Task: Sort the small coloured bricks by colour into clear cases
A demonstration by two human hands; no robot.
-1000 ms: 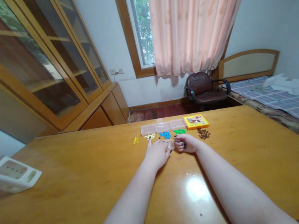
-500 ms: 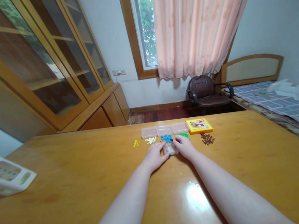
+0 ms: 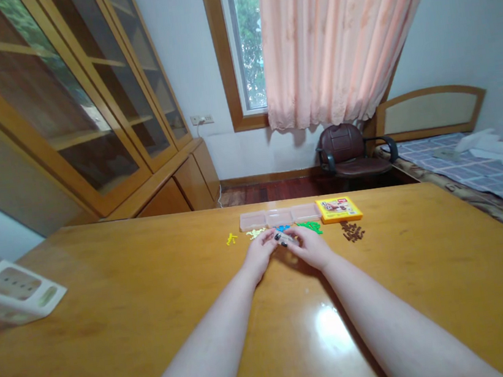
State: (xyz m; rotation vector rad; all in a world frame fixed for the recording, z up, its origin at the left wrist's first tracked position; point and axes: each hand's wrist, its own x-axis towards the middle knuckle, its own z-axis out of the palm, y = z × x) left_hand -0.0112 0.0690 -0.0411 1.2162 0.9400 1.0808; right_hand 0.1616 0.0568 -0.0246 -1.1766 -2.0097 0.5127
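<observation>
Both hands meet over the middle of the wooden table (image 3: pixel 158 324), holding a small clear box (image 3: pixel 290 239) between them, lifted a little off the surface. My left hand (image 3: pixel 260 254) grips its left side, and my right hand (image 3: pixel 309 247) grips its right side. The fingers partly cover the box, so its contents cannot be made out. Just beyond the hands lie blue pieces (image 3: pixel 281 228), partly hidden, with cream pieces (image 3: pixel 256 233) to their left and green pieces (image 3: pixel 311 227) to their right. Yellow pieces (image 3: pixel 231 239) lie farther left, brown pieces (image 3: pixel 353 231) farther right.
Clear trays (image 3: pixel 252 220) stand in a row behind the pieces, beside a yellow box (image 3: pixel 340 209). A white container (image 3: pixel 15 291) stands at the table's left. Beyond the table are a brown chair (image 3: pixel 348 148), a bed (image 3: pixel 442 157) and a glass-door cabinet (image 3: pixel 108 195).
The small clear box has risen from the table and tilted. Both hands have drawn closer together around it, and my right hand's fingers have shifted onto it. The view has moved slightly.
</observation>
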